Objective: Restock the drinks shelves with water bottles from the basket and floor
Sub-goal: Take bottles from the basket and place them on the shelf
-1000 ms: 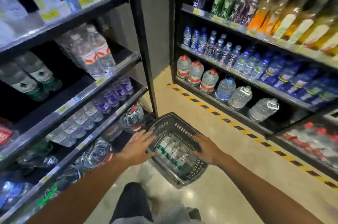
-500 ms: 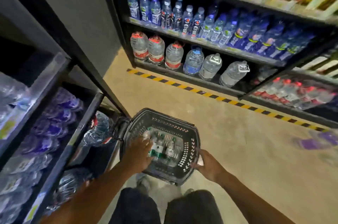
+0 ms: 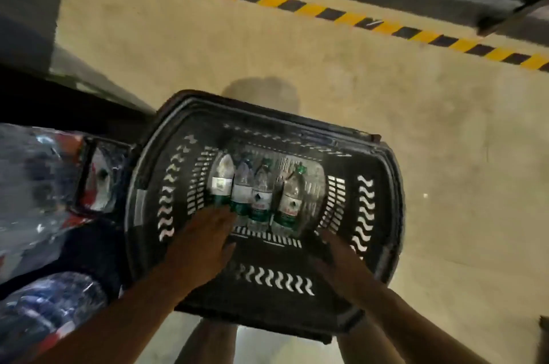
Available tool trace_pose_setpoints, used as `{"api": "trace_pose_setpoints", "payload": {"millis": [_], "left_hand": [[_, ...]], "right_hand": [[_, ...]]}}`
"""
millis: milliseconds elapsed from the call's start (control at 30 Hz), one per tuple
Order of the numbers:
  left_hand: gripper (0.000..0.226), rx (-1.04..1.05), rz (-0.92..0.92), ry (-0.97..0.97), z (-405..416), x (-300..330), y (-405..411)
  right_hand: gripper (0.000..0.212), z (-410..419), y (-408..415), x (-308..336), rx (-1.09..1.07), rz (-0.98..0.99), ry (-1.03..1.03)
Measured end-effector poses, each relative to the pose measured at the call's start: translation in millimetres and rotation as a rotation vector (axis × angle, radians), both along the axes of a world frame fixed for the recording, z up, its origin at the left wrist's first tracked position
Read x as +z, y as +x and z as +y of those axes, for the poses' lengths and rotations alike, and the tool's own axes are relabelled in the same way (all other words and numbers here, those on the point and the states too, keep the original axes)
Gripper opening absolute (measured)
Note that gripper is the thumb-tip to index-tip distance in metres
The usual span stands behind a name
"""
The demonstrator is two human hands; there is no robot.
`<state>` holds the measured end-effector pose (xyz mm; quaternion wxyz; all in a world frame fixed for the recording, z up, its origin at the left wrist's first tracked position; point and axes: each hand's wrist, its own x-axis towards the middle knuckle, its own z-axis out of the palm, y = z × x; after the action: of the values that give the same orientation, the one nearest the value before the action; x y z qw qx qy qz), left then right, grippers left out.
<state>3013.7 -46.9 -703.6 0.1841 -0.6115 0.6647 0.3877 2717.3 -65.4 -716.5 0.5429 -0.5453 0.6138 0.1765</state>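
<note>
Beige concrete floor is running under a dark slotted plastic basket, striped tape beyond it. You are reaching in with both hands: your left hand is spreading loose fingers at the bottles, your right hand is lying unclenched at the near wall, neither grasping. Four clear, green-labelled bottles are waiting in the basket; shelving them is all ahead.

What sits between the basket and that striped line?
Only bare floor, seen in the head view, between the basket and the striped line.
</note>
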Motion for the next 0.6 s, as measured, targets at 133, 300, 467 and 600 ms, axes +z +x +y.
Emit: {"api": "trace_pose_setpoints", "payload": {"millis": [133, 300, 467, 600], "left_hand": [[0.069, 0.0, 0.033, 0.041, 6.5, -100.8, -8.4], [0.074, 0.078, 0.073, 0.0, 9.9, -176.8, -19.2], [0.072, 0.146, 0.119, -0.031, 19.6, -198.7, -20.1], [0.075, 0.242, 0.157, 0.034, 16.8, -180.7, -21.4]], "right_hand": [[0.049, -3.5, 16.5, -111.1, -0.135, -0.057, 0.038], [0.059, -7.8, 47.5, -212.4, -0.514, -0.026, 0.009], [0.079, -3.3, 62.7, -245.5, -0.546, 0.223, -0.047], [0.055, -7.5, 57.8, -219.8, -0.57, 0.218, -0.09]]}}
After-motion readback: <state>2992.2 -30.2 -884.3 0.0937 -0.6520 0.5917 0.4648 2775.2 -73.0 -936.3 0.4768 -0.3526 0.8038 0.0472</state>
